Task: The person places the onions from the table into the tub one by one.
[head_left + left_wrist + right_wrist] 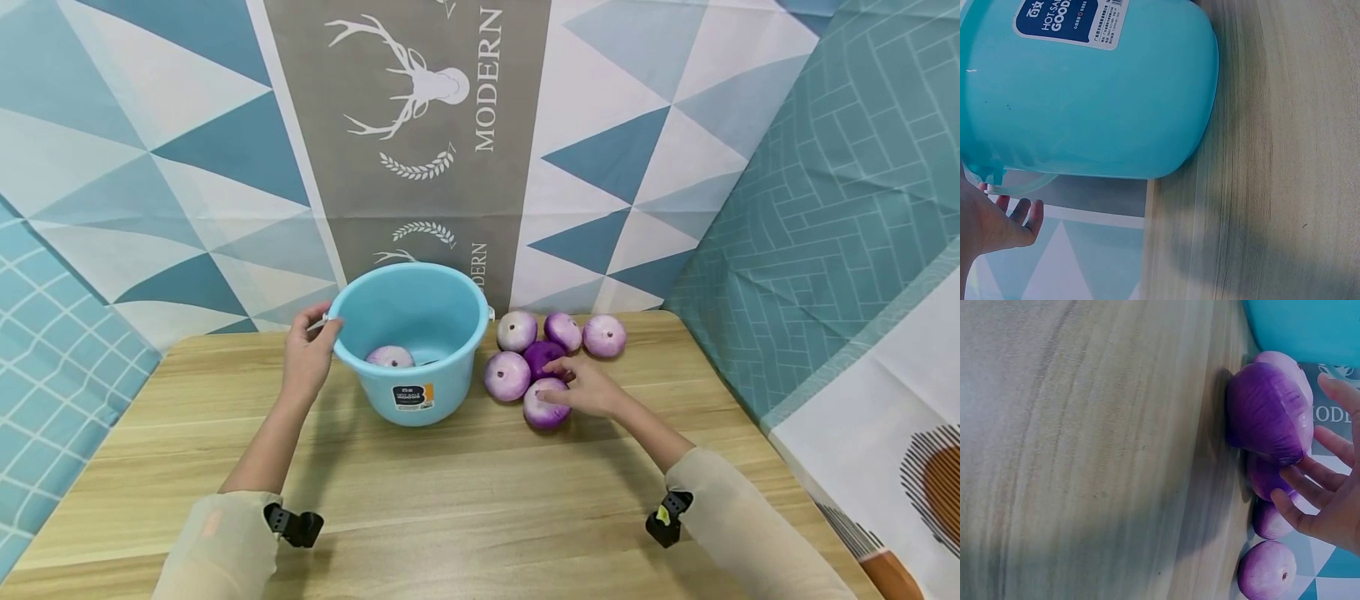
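A light blue plastic bucket (420,392) stands upright near the back of the wooden table, with one purple onion (391,357) inside. My left hand (309,350) grips its left rim beside the handle joint, thumb over the edge; in the left wrist view the fingers curl by the pale handle (1025,185). To the right of the bucket sits a cluster of several purple onions (507,377). At the front onion (546,408), my right hand (592,387) has its fingers spread. In the right wrist view the fingertips (1291,472) are right at that onion's side.
Patterned cloths hang behind and along both sides of the table (450,517). The grey back cloth (405,183) carries a deer print just behind the bucket. Each forearm wears a small black camera mount (294,525) over a pale sleeve.
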### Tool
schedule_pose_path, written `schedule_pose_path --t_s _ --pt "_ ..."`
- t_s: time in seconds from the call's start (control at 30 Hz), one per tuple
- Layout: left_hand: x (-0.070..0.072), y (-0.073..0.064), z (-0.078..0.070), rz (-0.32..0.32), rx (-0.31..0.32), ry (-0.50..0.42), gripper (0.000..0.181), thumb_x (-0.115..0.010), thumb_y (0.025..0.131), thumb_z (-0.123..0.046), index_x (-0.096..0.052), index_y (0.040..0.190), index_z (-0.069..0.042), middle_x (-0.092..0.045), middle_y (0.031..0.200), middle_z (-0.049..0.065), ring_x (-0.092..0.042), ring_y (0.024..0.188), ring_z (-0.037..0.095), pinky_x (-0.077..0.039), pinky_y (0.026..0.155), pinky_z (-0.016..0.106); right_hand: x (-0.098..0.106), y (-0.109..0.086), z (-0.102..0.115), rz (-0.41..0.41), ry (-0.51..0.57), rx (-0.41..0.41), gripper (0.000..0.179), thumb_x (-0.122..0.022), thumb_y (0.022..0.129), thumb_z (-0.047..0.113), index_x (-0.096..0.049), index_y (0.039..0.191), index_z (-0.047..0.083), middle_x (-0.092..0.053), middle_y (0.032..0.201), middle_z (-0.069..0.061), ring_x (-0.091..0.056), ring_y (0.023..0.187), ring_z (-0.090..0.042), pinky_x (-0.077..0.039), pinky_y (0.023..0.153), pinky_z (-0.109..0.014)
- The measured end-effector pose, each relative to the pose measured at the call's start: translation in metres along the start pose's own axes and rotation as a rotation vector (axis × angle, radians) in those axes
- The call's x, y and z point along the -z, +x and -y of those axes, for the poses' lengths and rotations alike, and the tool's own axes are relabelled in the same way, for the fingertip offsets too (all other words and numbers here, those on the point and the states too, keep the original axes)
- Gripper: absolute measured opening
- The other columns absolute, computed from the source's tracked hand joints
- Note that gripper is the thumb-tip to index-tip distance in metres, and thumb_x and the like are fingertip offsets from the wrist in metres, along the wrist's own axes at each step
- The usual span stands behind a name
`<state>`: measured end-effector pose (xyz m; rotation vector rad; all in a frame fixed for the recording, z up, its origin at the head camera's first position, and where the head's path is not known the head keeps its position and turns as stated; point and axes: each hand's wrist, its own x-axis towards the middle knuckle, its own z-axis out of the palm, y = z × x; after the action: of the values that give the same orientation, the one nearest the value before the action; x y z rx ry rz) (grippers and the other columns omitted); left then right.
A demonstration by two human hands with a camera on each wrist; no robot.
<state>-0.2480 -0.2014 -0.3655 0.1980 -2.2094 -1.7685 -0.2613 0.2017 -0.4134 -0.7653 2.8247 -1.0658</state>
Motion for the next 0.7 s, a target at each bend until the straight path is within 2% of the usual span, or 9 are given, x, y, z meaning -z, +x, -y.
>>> schedule_pose_path --t_s 0.2,0.4,0.7 --pt "0.0 0.0 0.0 -0.003 -0.002 0.014 0.05 -0.048 0.094 -0.033 -0.041 0.137 -0.008 -0.039 0.144 0.008 -0.044 0.128 0.024 -0.043 0.087 0.022 -0.007 -0.001 -0.002 -0.004 -0.041 -0.019 0.052 -0.076 0.074 0.034 -0.064 0.112 0.0 -0.066 0.109 -0.012 -0.059 0.096 -0.023 -0.048 0.085 -0.039" --pt "0.001 0.0 0.0 -0.003 0.0 0.02 0.051 -0.047 0.094 -0.033 -0.041 0.138 -0.009 -0.038 0.145 0.007 -0.044 0.129 0.024 -0.044 0.093 0.03 -0.01 -0.003 -0.003 0.009 -0.062 -0.054 0.058 -0.076 0.073 0.036 -0.061 0.118 0.003 -0.064 0.114 -0.013 -0.058 0.102 -0.025 -0.047 0.09 -0.042" --pt "0.0 0.001 0.001 -0.009 -0.005 0.009 0.05 -0.048 0.094 -0.032 -0.042 0.137 -0.007 -0.039 0.143 0.008 -0.045 0.127 0.024 -0.043 0.085 0.02 -0.016 -0.008 -0.002 0.033 -0.077 -0.105 0.067 -0.078 0.069 0.046 -0.059 0.118 0.005 -0.055 0.122 -0.019 -0.052 0.113 -0.032 -0.044 0.095 -0.046"
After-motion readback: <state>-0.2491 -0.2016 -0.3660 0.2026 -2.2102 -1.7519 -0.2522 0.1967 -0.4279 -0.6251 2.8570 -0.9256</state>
